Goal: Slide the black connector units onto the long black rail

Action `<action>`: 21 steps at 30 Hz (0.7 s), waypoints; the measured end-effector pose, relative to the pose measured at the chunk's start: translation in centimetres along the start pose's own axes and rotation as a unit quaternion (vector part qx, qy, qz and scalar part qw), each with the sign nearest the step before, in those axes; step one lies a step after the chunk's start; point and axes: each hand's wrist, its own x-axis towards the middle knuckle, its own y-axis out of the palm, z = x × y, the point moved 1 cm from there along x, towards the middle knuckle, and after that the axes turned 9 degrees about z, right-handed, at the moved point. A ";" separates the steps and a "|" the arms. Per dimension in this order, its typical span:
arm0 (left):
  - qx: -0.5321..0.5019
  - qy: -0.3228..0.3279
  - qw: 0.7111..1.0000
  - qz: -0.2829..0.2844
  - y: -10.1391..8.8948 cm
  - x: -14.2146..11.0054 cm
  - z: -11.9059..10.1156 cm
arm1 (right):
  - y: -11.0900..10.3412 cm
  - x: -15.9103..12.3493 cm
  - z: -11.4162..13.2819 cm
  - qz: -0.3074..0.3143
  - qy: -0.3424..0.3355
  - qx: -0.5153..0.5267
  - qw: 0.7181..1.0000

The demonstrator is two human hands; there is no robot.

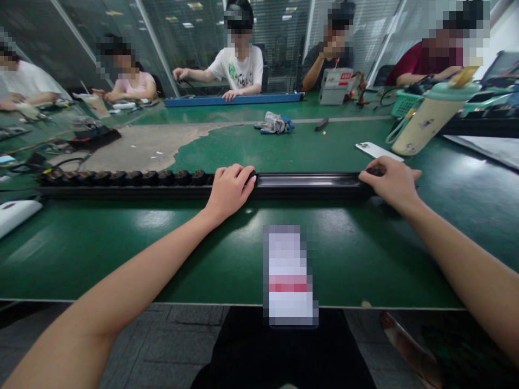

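Observation:
A long black power strip lies across the green table in front of me, with a row of round black sockets filling its left half. My left hand rests on the strip near its middle, fingers curled over a black socket piece at the end of the row. My right hand presses on the strip's right end, fingers bent around a small black part there.
A white phone and a pale bottle with a green lid lie beyond my right hand. Gloves sit mid-table. A blurred card lies near the front edge. Several other people sit along the far side.

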 end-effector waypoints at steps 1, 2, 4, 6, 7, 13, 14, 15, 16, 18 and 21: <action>0.001 0.001 1.000 -0.001 0.0 0.0 0.0 | 0.0 0.0 -0.1 -0.001 0.000 0.000 1.000; 0.003 0.001 1.000 -0.003 0.0 0.0 0.1 | 0.1 0.0 -0.1 -0.002 0.000 0.000 1.000; 0.006 0.003 1.000 -0.006 0.1 0.1 0.1 | 0.1 0.1 -0.1 -0.004 0.000 -0.003 1.000; 0.008 0.005 1.000 -0.008 0.1 0.1 0.1 | 0.2 0.1 -0.1 -0.004 0.002 -0.009 1.000; 0.007 0.005 1.000 -0.008 0.1 0.1 0.1 | 0.2 0.1 -0.1 -0.004 0.002 -0.011 1.000; 0.005 0.001 1.000 -0.004 0.0 0.0 0.0 | 0.0 0.2 -0.2 0.002 -0.005 -0.007 1.000; 0.006 0.001 1.000 -0.004 0.0 0.0 0.0 | 0.0 0.2 -0.2 0.004 -0.002 -0.007 1.000; 0.006 0.002 1.000 -0.004 0.0 0.0 0.0 | -0.1 0.2 -0.2 0.006 0.002 -0.007 1.000; 0.007 0.002 1.000 -0.005 0.0 0.0 0.0 | -0.1 0.2 -0.1 0.008 0.005 -0.008 1.000; 0.005 0.003 1.000 -0.005 0.0 0.0 0.0 | -0.2 0.1 0.0 0.008 0.008 -0.009 1.000; -0.001 0.004 1.000 -0.002 -0.1 -0.1 0.0 | -0.3 0.0 0.1 0.007 0.006 -0.008 1.000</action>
